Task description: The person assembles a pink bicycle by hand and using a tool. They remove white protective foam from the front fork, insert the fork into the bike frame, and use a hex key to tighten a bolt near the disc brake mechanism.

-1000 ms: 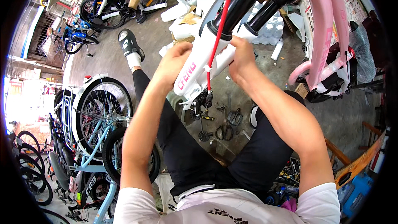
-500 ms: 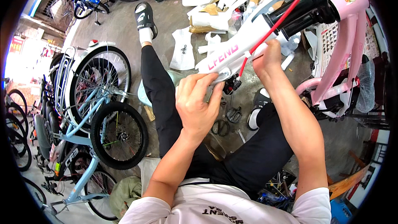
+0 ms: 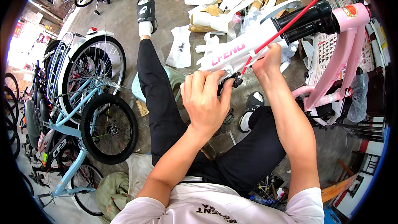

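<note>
Over a rough concrete floor (image 3: 174,20), left hand (image 3: 205,99) and right hand (image 3: 267,60) each grasp the glossy white bicycle frame tube (image 3: 236,54).

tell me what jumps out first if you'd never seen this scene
Centre frame, both hands work on a white bicycle frame: the left hand at a small black fitting under it, the right hand gripping the tube beside a red cable. Light blue bicycles crowd the left; a pink frame stands right.

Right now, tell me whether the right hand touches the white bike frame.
Touching. The head view shows the right hand gripping the white bike frame beside the red cable.
</note>
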Demonstrator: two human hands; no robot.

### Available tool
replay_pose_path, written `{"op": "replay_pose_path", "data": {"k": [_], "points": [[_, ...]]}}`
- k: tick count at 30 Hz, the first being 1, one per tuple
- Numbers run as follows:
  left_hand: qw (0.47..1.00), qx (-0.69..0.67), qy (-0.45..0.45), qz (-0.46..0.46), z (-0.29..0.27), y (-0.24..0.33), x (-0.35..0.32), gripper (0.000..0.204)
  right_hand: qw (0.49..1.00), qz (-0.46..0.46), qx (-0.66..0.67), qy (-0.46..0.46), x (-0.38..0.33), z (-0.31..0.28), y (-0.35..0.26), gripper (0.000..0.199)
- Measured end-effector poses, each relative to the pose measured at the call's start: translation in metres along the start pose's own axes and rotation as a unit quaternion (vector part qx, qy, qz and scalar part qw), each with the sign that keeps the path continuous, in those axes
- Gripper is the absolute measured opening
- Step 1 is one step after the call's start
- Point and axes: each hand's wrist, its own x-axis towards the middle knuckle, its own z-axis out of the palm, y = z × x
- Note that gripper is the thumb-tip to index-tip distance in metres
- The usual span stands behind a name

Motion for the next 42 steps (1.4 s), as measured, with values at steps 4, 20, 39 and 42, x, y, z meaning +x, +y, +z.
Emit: {"op": "replay_pose_path", "data": {"k": [4, 20, 39, 42], "points": [[1.000, 0.008, 0.010, -0.009, 0.004, 0.004, 0.004, 0.020, 1.000, 0.001, -0.006, 0.010, -0.002, 0.002, 0.000, 0.027], [0.991, -0.064, 0.038, 0.114, -0.001, -0.016, 0.002, 0.022, 1.000, -0.006, 0.004, 0.008, -0.005, 0.005, 0.001, 0.029], [0.982, -0.126, -0.046, 0.134, -0.012, -0.032, 0.010, 0.017, 1.000, 0.002, -0.002, -0.003, -0.001, 0.000, 0.006, 0.032], [0.974, -0.138, -0.070, 0.168, -0.014, -0.039, 0.014, 0.020, 1.000, 0.002, -0.003, -0.005, -0.003, -0.001, 0.007, 0.034]]}}
